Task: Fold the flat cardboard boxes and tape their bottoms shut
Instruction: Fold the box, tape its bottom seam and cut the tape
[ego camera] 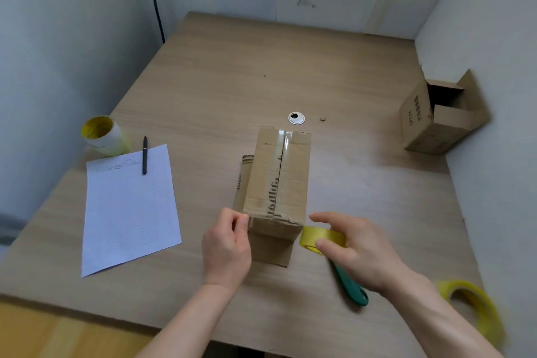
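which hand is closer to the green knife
Right. The right hand, gripping the yellow tape roll, covers the upper end of the green knife. The left hand pinches the near left corner of the cardboard box, across the box from it.

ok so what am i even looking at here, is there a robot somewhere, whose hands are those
No robot here: one camera, worn on a person's head, looks down at their bare hands. On the wooden table stands a cardboard box, folded up, with clear tape on its top seam. The left hand pinches its near left corner; the right hand holds a yellow tape roll beside it. A green knife lies under the right hand. Around them: a sheet of paper with a pen, spare tape far left, and a second open box far right.
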Demonstrator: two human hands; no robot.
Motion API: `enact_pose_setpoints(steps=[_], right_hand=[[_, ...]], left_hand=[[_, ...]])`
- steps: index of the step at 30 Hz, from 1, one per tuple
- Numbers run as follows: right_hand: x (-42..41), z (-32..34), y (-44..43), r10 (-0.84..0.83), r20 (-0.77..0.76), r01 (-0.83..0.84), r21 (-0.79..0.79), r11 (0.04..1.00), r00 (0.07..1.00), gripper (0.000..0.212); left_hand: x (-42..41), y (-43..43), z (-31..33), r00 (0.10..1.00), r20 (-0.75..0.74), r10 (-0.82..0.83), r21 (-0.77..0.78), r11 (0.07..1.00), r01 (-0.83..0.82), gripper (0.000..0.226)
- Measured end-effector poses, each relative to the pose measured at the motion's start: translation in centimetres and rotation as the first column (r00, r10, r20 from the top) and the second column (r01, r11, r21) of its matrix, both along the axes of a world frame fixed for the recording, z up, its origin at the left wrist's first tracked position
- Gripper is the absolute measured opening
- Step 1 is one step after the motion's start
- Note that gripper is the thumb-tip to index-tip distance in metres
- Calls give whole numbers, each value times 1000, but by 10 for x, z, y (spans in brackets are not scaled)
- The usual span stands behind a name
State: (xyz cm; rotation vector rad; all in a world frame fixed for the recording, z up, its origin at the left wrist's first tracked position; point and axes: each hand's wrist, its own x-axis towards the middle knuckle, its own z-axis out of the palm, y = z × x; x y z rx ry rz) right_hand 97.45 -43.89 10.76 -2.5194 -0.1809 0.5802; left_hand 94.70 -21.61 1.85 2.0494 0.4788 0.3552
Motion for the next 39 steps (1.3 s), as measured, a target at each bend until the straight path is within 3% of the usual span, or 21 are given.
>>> enact_pose_setpoints(steps=[3, 6, 7, 13, 23, 31, 36, 37, 39], right_hand=[[0, 2, -9, -4, -28, 4, -6, 1000, 1000, 51], [3, -2, -5, 99, 88, -68, -307, 949, 991, 54], [3, -4, -2, 100, 100, -62, -334, 941, 990, 54], [5, -24, 8, 37, 172, 13, -284, 959, 984, 40], [10, -48, 6, 61, 224, 11, -306, 952, 973, 43], [18, -63, 4, 181, 219, -97, -345, 934, 959, 53], [27, -64, 3, 207, 193, -136, -327, 935, 959, 52], [28, -64, 3, 221, 196, -147, -335, 931, 955, 52], [32, -64, 3, 242, 206, -162, -340, 926, 948, 52]], left_hand=[[-4, 0, 0, 1000, 20, -1, -1, 1000, 1, 25], [-5, 1, -1, 1000, 27, -6, 17, 1000, 5, 21], [-4, 2, -2, 1000, 25, -2, 23, 1000, 1, 22], [5, 12, -9, 1000, -9, 27, 33, 999, -27, 24], [12, 13, -17, 997, -76, 10, -68, 998, -15, 24], [25, 20, -11, 948, -319, -16, -296, 951, -84, 26], [43, 26, -6, 861, -502, -82, -493, 845, -208, 24], [47, 28, -9, 845, -532, -49, -444, 866, -229, 35], [51, 30, -10, 884, -464, 54, -139, 981, -133, 59]])
